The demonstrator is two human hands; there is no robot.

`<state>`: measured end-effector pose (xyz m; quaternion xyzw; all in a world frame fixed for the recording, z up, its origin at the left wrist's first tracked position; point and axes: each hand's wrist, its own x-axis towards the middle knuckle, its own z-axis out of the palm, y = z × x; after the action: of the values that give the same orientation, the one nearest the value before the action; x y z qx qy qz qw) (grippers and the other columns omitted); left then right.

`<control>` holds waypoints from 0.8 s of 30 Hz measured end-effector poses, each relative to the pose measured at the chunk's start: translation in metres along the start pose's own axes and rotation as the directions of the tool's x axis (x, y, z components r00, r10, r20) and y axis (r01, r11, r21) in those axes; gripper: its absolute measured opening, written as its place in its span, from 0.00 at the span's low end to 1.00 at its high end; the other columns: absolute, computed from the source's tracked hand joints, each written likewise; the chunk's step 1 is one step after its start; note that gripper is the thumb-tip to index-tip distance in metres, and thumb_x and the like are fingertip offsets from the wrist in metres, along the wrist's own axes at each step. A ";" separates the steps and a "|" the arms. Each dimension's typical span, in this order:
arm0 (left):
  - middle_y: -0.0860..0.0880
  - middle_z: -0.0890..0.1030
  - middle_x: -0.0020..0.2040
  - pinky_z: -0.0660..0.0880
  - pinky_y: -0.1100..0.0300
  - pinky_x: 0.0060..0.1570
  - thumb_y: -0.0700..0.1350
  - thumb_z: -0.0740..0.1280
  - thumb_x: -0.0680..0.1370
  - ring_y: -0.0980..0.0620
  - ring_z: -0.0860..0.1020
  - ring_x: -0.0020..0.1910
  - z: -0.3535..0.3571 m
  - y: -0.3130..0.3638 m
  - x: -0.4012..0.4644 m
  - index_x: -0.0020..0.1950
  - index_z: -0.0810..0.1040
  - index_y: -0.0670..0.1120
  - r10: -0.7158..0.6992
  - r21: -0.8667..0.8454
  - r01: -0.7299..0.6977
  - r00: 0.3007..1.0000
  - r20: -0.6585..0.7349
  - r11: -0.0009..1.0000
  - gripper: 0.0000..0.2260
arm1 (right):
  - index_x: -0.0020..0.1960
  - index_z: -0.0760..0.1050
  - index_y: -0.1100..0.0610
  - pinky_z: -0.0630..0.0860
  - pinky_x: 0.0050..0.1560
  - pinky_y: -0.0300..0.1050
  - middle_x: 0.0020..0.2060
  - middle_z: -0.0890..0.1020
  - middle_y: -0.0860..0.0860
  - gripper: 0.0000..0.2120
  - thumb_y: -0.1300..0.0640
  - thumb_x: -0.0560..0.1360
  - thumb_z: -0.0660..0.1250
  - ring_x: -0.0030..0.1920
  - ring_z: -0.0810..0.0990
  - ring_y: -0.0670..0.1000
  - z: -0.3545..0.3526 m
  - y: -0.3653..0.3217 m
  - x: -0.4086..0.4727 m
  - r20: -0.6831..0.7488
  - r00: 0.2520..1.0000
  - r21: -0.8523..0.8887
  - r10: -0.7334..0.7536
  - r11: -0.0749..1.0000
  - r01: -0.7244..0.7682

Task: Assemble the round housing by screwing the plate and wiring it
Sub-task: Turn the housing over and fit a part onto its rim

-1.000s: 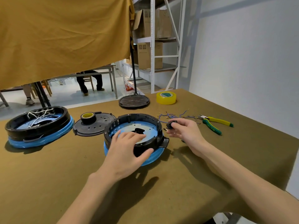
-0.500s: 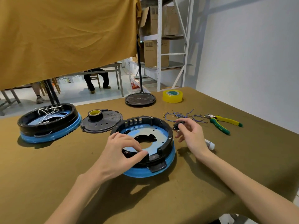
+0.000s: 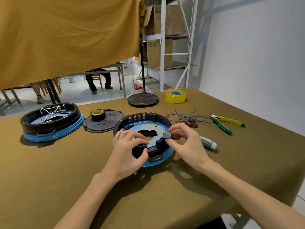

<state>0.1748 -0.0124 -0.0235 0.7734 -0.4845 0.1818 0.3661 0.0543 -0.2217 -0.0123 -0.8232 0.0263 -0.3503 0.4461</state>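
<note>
Round housing [image 3: 145, 123]: black ring on a blue base, on the counter [image 3: 49, 179] directly under both hands.
Left hand [image 3: 130, 151]: fingers curled over the near rim, thumb outside, gripping it, probably to steady the housing while a part is fitted.
Right hand [image 3: 186, 141]: thumb and fingertips pinch a small black switch [image 3: 168, 135] held at the rim's right side, apparently lined up with a slot there.
Plate [image 3: 148, 128]: pale, lying inside the housing between the hands.
Wires [image 3: 186, 115] and pliers [image 3: 226, 123]: beyond the right hand. Screwdriver [image 3: 208, 142]: just right of it.
Change: one second earlier the right hand held the switch clear of the housing, out by the wires; the housing now sits turned, nearer the person.
</note>
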 end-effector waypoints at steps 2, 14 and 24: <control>0.60 0.79 0.57 0.50 0.62 0.77 0.51 0.69 0.77 0.59 0.72 0.66 0.001 0.000 -0.005 0.57 0.84 0.54 -0.021 -0.046 0.020 1.000 -0.022 0.999 0.11 | 0.54 0.79 0.50 0.79 0.47 0.36 0.46 0.84 0.41 0.12 0.58 0.74 0.77 0.49 0.83 0.47 -0.002 -0.001 -0.004 0.013 1.000 0.022 -0.001 1.000 0.000; 0.65 0.82 0.54 0.55 0.75 0.68 0.53 0.71 0.78 0.62 0.75 0.62 -0.004 0.011 -0.015 0.69 0.78 0.55 -0.115 -0.115 0.105 0.990 -0.082 0.988 0.18 | 0.51 0.79 0.44 0.68 0.53 0.32 0.44 0.81 0.38 0.07 0.48 0.75 0.76 0.52 0.78 0.43 0.026 -0.018 0.008 0.100 0.990 -0.113 -0.101 0.987 0.112; 0.66 0.79 0.55 0.62 0.67 0.64 0.54 0.70 0.77 0.70 0.70 0.61 0.000 0.009 -0.015 0.63 0.82 0.56 -0.101 -0.075 0.094 0.989 -0.104 0.993 0.15 | 0.58 0.81 0.41 0.71 0.55 0.27 0.51 0.83 0.34 0.13 0.54 0.76 0.75 0.57 0.79 0.40 0.016 -0.012 0.012 0.306 0.947 -0.116 -0.092 0.984 0.133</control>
<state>0.1601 -0.0058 -0.0292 0.7720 -0.4316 0.1880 0.4270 0.0696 -0.2079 -0.0025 -0.8952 -0.0651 -0.2437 0.3674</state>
